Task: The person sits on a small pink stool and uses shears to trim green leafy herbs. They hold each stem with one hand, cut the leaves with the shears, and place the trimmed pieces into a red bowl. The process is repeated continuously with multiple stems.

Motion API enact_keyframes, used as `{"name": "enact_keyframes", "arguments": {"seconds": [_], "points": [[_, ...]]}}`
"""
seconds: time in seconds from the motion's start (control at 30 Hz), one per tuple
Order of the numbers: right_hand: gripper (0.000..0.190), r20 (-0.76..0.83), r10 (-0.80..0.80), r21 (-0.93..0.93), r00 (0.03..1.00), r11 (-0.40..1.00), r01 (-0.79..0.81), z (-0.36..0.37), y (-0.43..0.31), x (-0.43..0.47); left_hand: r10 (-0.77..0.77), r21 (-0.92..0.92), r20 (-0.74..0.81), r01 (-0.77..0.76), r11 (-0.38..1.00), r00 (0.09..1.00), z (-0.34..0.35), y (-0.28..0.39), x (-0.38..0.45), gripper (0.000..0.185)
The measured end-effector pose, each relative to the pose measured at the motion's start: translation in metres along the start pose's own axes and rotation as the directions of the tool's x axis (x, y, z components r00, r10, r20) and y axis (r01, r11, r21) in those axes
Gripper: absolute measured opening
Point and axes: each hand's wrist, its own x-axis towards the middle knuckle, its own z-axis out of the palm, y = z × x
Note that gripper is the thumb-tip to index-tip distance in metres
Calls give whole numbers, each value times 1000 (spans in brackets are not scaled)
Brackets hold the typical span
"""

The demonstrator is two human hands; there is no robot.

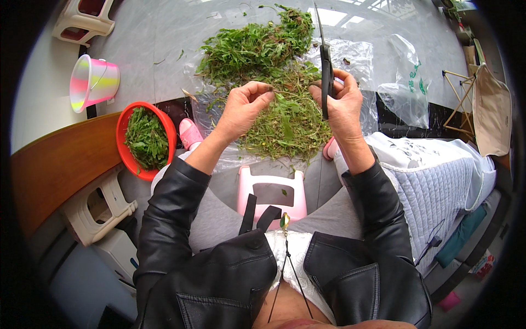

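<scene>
My left hand (246,107) pinches the dark root end of a thin weed-like plant (286,93) between thumb and forefinger. My right hand (344,103) holds black-handled scissors (325,61) upright, with the blades pointing away from me and looking closed together. Its thumb and forefinger nearly meet near the plant's other side; whether they touch it I cannot tell. Below both hands spreads a loose heap of trimmed green plants (283,135). Behind it lies a thicker pile of leafy greens (254,49), on clear plastic sheeting (361,53).
A red basin (171,137) with leafy greens stands left, by my slippered foot. Beyond it is a pink-and-yellow bucket (107,80). A pink plastic stool (271,179) stands between my knees. On the right are a plastic bag (404,88), a folding chair (491,111) and a quilted cover (431,185).
</scene>
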Motion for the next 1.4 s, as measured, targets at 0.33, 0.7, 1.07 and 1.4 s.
{"name": "enact_keyframes", "arguments": {"seconds": [0.33, 0.7, 1.07, 1.4], "points": [[51, 78, -47, -58, 996, 997, 51, 3, 1, -2, -59, -45, 79, 62, 997, 995, 1, 7, -4, 16], [49, 117, 11, -107, 993, 994, 2, 15, 15, -11, -43, -154, 117, 61, 986, 992, 5, 4, -5, 19], [42, 92, 33, -92, 995, 995, -25, 29, 22, -23, -104, -526, 87, 134, 840, 991, 16, -1, -5, 13], [55, 171, 68, 4, 983, 998, -70, 17, 10, -13, -158, -300, 176, 206, 931, 972, 10, 10, -9, 18]]}}
